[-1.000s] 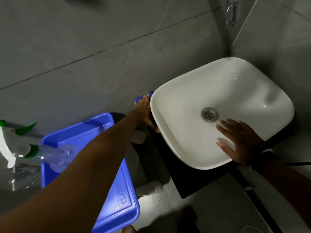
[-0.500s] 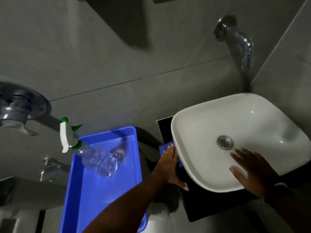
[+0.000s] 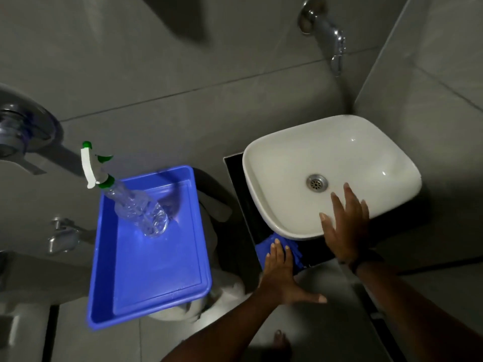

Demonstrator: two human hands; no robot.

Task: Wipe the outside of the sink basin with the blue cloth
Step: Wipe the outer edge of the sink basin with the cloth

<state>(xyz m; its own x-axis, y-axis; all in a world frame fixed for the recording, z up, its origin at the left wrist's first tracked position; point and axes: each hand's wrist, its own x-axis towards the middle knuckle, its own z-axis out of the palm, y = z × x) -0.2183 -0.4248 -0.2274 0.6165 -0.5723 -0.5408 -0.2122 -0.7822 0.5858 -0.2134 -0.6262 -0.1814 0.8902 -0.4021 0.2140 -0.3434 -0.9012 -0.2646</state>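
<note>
Grey wall tiles surround you, with a chrome tap on the wall above the white sink basin. Your left hand lies flat, fingers together and thumb splayed out to the right, pressing the blue cloth against the outside of the basin at its near-left corner, just under the rim. The cloth shows beyond and beside your fingertips, bunched over the black surface that carries the basin. Your right hand, to the right of that grip, rests open with fingers spread on the basin's near rim, reaching toward the drain; it grips nothing. Left of your left hand, well apart from it, a blue plastic tray holds a clear spray bottle with a white and green trigger head, lying tilted against the tray's far edge.
</note>
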